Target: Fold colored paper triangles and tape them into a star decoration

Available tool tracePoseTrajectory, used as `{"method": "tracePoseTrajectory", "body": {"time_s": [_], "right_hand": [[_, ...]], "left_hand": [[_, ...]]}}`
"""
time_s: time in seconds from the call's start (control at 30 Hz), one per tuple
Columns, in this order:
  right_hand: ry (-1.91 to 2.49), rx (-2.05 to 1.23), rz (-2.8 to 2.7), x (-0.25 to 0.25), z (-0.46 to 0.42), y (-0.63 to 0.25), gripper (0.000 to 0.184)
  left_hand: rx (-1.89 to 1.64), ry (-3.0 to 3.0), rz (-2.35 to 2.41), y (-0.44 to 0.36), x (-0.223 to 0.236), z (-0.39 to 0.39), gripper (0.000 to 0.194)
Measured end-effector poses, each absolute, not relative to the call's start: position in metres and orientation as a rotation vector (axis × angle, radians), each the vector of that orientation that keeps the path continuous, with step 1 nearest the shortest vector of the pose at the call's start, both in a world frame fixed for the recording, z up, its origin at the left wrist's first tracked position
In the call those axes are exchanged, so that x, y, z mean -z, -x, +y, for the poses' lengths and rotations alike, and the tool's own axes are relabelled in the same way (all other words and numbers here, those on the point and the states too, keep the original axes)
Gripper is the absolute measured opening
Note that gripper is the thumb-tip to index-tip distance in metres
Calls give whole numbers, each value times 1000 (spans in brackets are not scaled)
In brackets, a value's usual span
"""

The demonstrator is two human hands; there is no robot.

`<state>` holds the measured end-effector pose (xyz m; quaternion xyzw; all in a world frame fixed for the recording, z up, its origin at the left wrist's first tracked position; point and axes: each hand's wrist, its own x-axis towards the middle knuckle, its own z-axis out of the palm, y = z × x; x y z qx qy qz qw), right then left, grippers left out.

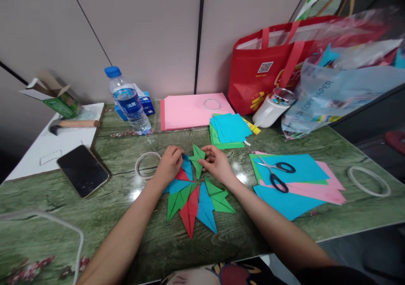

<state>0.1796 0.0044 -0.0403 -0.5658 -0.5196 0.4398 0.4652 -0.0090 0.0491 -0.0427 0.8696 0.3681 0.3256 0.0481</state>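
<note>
My right hand (219,163) pinches a green folded paper piece (198,160) by its right edge, thumb in front. Close by on the left, the fingers of my left hand (171,162) are closed on a blue folded paper piece (187,166), which overlaps a red folded piece (182,175). Below my hands, more folded pieces fan out on the table: a green one (179,200), a red one (190,212), a blue one (206,210) and, at the right, another green one (219,197). My left fingertips are partly hidden.
Scissors (274,173) lie on coloured paper sheets (300,205) at the right. Stacked blue squares (230,127) and pink paper (186,111) are behind. A water bottle (129,103), phone (83,170), hammer (76,124), tape roll (147,165), mug (271,110) and red bag (253,74) stand around.
</note>
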Motion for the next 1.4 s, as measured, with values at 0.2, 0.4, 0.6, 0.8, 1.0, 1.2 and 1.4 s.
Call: {"method": "tracePoseTrajectory", "body": {"time_s": [0.2,0.4,0.6,0.8,1.0,1.2,1.4], "right_hand": [[1394,-913,-1441,35,2,-181,32],[1351,-710,-1581,29,0,-179,28],[1346,-481,-1725,22,0,-182,28],[1362,-474,-1737,25,2,-181,30],[1377,-512,-1746,26,5,-177,29],[1360,-501,-1730,25,6,-177,28],[1342,-499,-1765,23,7,-179,28]], "left_hand": [[-1036,-2646,1119,9,43,49,16],[-1032,-2644,1118,8,41,49,13],[-1031,-2639,1095,8,41,49,11],[-1026,-2632,1088,8,40,49,11],[-1011,-2639,1080,8,40,48,12],[-1049,-2666,1060,8,41,48,11],[-1017,-2679,1064,9,42,48,11]]}}
